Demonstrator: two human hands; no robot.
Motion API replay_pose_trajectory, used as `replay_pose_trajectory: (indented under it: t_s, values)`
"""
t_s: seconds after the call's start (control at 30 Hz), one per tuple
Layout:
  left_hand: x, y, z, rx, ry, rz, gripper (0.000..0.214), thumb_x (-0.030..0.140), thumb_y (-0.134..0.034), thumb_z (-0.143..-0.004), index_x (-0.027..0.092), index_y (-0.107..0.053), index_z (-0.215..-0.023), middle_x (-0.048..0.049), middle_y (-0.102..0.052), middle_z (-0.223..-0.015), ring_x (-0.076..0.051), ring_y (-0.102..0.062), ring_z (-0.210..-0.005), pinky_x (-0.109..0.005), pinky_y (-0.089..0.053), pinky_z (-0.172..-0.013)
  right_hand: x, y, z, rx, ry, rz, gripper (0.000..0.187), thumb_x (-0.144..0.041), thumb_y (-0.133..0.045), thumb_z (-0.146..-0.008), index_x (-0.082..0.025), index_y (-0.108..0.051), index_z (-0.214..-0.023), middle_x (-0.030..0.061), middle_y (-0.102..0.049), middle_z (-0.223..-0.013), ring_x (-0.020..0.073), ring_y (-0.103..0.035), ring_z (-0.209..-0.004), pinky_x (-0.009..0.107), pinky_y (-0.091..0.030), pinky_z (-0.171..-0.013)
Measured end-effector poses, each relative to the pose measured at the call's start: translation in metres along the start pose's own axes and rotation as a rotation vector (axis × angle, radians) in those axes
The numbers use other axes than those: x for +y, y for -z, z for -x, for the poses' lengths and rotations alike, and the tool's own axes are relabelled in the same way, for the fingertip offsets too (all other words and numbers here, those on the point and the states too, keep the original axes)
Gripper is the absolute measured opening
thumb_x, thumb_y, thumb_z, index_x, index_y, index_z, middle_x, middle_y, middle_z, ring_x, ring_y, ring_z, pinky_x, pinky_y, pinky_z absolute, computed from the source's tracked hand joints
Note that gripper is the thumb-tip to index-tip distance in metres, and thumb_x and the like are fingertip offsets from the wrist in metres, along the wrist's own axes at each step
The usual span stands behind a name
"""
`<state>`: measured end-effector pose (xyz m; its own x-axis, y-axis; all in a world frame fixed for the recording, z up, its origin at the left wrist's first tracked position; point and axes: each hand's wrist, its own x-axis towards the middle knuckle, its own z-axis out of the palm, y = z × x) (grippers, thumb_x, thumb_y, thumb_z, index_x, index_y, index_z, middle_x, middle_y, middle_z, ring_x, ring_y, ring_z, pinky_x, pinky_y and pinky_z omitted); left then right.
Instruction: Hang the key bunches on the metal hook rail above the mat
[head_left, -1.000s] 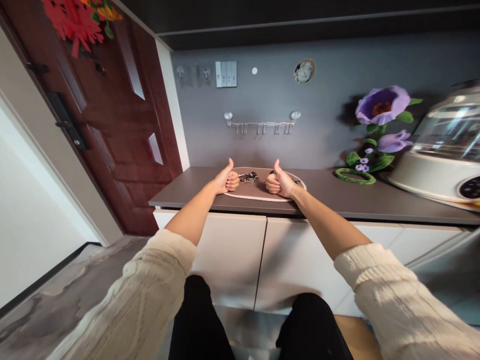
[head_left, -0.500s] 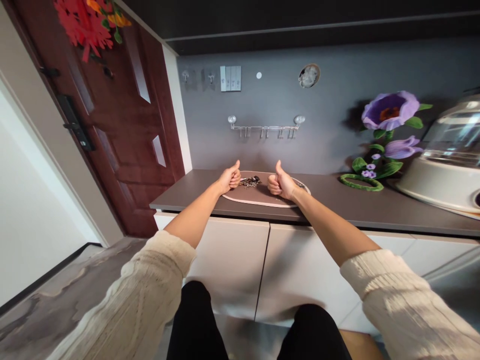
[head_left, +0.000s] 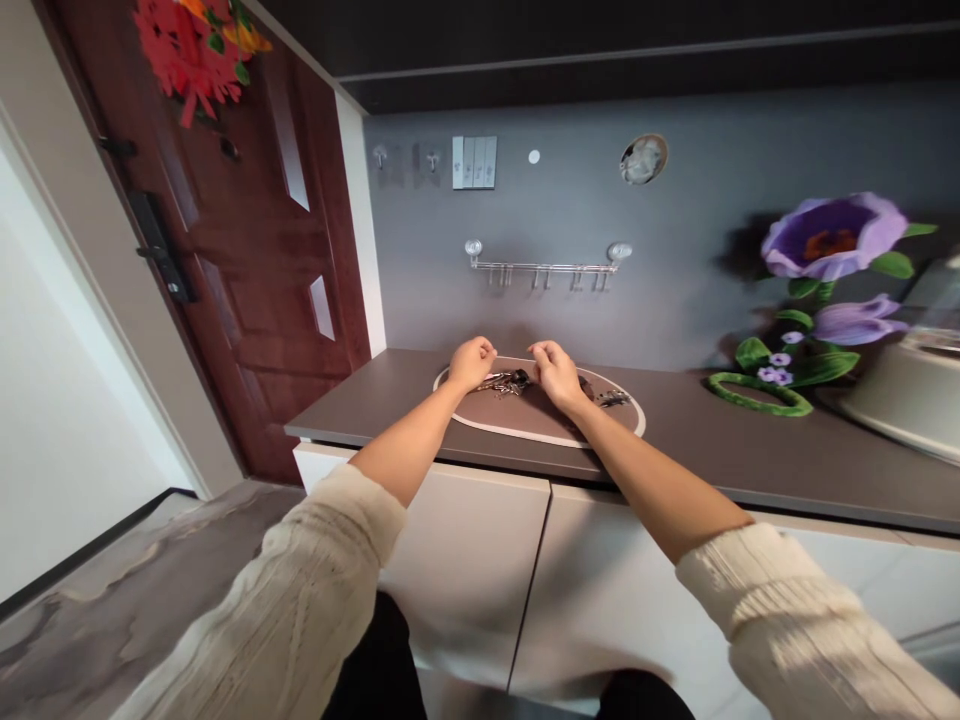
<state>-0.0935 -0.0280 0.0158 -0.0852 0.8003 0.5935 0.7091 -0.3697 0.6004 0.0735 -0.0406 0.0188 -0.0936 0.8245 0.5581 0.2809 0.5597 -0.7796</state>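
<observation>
An oval brown mat (head_left: 540, 425) with a pale rim lies on the grey countertop (head_left: 712, 450). A bunch of keys (head_left: 507, 382) rests on the mat between my two hands. My left hand (head_left: 472, 362) hovers at the left end of the keys, fingers curled down into a loose fist. Just right of the keys, my right hand (head_left: 553, 371) has its fingers curled downward too. Whether either hand touches the keys is unclear. A second small set of keys (head_left: 611, 398) lies on the mat's right side.
A chrome hook rail (head_left: 541, 270) hangs on the grey wall above the mat. A purple fabric flower (head_left: 821, 290) stands at the right, a pale appliance (head_left: 907, 385) beyond it. A dark red door (head_left: 247, 240) is at the left. White cabinet doors (head_left: 480, 580) sit under the counter.
Both thumbs-up poses have dropped: the thumbs folded down and both hands turned palm-down over the keys. The camera moved closer and shifted left.
</observation>
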Motion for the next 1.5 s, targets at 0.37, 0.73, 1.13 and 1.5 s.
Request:
replay_pose_trajectory:
  t_s: [0.37,0.73,1.13,1.5]
  values:
    - [-0.020,0.000,-0.001,-0.389,-0.097,-0.140,0.020,0.031,-0.054,-0.075,0.019,-0.068,-0.081,-0.0027,-0.068,-0.080,-0.015,-0.057,-0.071,-0.026,-0.040,-0.068,0.004,-0.001,0.004,-0.025,0.185,0.413,0.027,-0.032,-0.035,-0.084,-0.017,-0.057,-0.088,0.0055,-0.063,-0.078,0.0172,-0.056,-0.075,0.028,-0.038,-0.074]
    - [-0.010,0.001,0.000,-0.317,-0.096,-0.109,0.016,0.023,-0.053,-0.075,0.016,-0.066,-0.081,-0.0034,-0.064,-0.078,-0.014,-0.053,-0.070,-0.026,-0.040,-0.069,0.007,-0.005,0.005,-0.040,0.184,0.460,0.028,-0.031,-0.035,-0.084,-0.017,-0.059,-0.088,0.0064,-0.064,-0.082,0.0170,-0.056,-0.076,0.028,-0.039,-0.075]
    - [-0.003,0.003,-0.002,-0.117,-0.164,0.015,0.014,0.018,-0.049,-0.078,0.015,-0.062,-0.084,-0.0059,-0.059,-0.089,-0.015,-0.053,-0.085,-0.028,-0.041,-0.082,0.007,-0.006,0.005,-0.061,0.190,0.491,0.028,-0.031,-0.035,-0.085,-0.017,-0.059,-0.088,0.0070,-0.064,-0.083,0.0178,-0.057,-0.077,0.028,-0.039,-0.074]
    - [0.008,0.008,-0.004,-0.101,-0.108,0.451,0.019,0.022,-0.050,-0.079,0.013,-0.058,-0.094,-0.0057,-0.062,-0.094,-0.013,-0.055,-0.086,-0.028,-0.041,-0.084,0.006,-0.006,0.007,-0.018,0.173,0.427,0.027,-0.032,-0.037,-0.084,-0.018,-0.057,-0.095,0.0065,-0.063,-0.086,0.0180,-0.056,-0.079,0.030,-0.040,-0.076]
